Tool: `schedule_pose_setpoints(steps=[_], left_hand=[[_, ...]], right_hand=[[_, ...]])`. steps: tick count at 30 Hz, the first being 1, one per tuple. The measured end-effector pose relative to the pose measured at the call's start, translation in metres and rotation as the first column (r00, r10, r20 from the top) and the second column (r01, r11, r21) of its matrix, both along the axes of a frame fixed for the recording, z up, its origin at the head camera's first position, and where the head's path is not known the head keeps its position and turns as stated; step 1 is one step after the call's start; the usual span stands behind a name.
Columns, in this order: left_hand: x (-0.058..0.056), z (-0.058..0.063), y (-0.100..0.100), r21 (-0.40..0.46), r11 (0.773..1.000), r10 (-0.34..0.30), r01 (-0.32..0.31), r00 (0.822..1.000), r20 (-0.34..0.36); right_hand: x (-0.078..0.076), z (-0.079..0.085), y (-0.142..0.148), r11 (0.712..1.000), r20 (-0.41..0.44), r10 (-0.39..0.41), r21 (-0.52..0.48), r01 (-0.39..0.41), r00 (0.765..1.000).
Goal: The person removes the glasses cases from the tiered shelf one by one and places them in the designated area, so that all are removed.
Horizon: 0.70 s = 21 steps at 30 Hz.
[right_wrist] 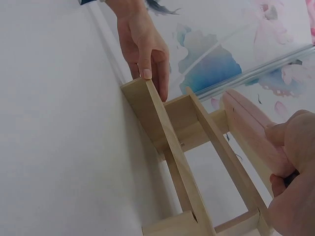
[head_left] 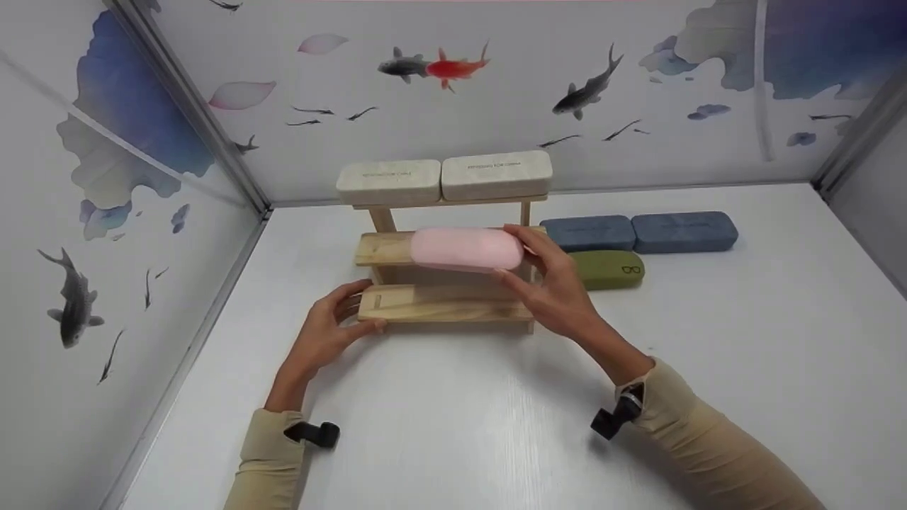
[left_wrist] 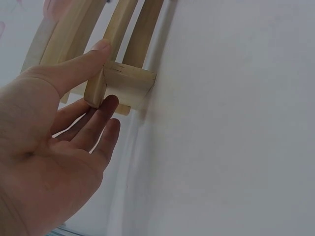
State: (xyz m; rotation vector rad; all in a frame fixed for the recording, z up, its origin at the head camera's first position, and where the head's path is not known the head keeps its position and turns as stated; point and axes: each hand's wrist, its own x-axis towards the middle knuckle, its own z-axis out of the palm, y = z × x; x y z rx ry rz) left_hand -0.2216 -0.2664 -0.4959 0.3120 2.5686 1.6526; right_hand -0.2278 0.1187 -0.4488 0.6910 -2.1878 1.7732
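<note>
A pink glasses case (head_left: 464, 248) is pinched at its right end by my right hand (head_left: 560, 294), thumb below and fingers above. It lies lengthwise along the middle tier of a three-tier wooden rack (head_left: 443, 304), overlapping that tier in the head view. My left hand (head_left: 327, 329) grips the left end of the bottom tier. In the left wrist view the thumb of the left hand (left_wrist: 59, 167) lies on the board's edge, with the other fingers behind it. Two cream glasses cases (head_left: 388, 182) stand side by side on the top tier.
Right of the rack, two blue glasses cases (head_left: 684, 232) lie end to end on the white table (head_left: 744, 368). A green glasses case (head_left: 611, 270) with a small spectacles print sits in front of them. Printed wall panels (head_left: 510, 113) border the back and left.
</note>
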Motion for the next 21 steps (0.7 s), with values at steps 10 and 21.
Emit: schedule_pose_setpoints(steps=[10, 21], left_hand=[[0.000, 0.002, 0.000, -0.015, 1.000, 0.001, -0.001, 1.000, -0.012], [0.000, -0.001, 0.000, -0.045, 0.999, 0.009, -0.010, 1.000, -0.014]], right_hand=[[-0.002, -0.004, 0.031, 1.000, 0.063, -0.029, 0.006, 0.028, 0.998], [-0.008, -0.002, 0.063, 0.999, 0.101, -0.032, -0.017, 0.034, 0.994]])
